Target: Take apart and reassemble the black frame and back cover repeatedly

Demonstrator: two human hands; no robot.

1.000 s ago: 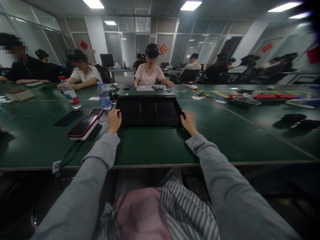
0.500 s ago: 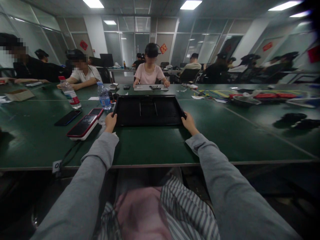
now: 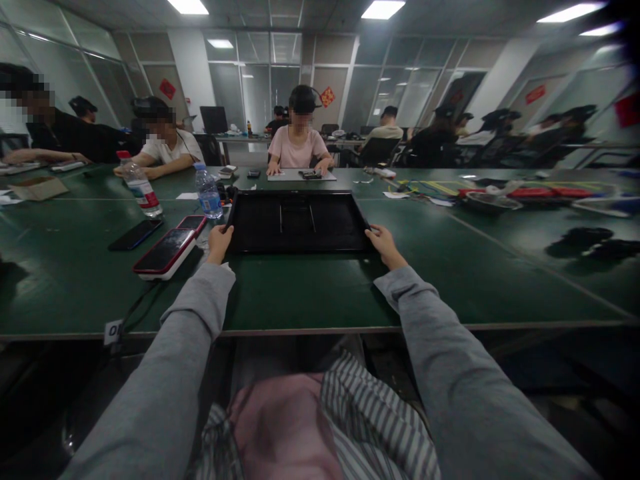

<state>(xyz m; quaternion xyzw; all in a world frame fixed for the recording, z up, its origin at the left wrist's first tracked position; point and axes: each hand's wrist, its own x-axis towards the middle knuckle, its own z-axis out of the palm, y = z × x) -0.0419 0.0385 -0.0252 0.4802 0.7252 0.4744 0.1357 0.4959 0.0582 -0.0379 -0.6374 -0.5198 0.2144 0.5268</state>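
Observation:
A wide black tray (image 3: pixel 330 223) with a raised rim lies on or just over the green table in front of me; I cannot tell whether it touches the top. Two thin pale strips stand near its middle, on either side of a dark shape. My left hand (image 3: pixel 219 244) is closed on its left edge near the front corner, thumb on the rim. At the opposite edge my right hand (image 3: pixel 387 247) pinches the right rim with thumb and fingers. The undersides of both grips are hidden.
Left of the tray are a blue-labelled water bottle (image 3: pixel 209 193), a red-capped bottle (image 3: pixel 140 187), a dark phone (image 3: pixel 135 235) and a red-framed device (image 3: pixel 167 253) with a cable. Cables and a bowl (image 3: pixel 490 200) lie to the right. A person in pink (image 3: pixel 299 147) sits opposite.
My right hand has moved slightly right and its fingers have shifted on the rim. The tray's front edge sits a touch nearer. The person opposite has moved their hands on their board.

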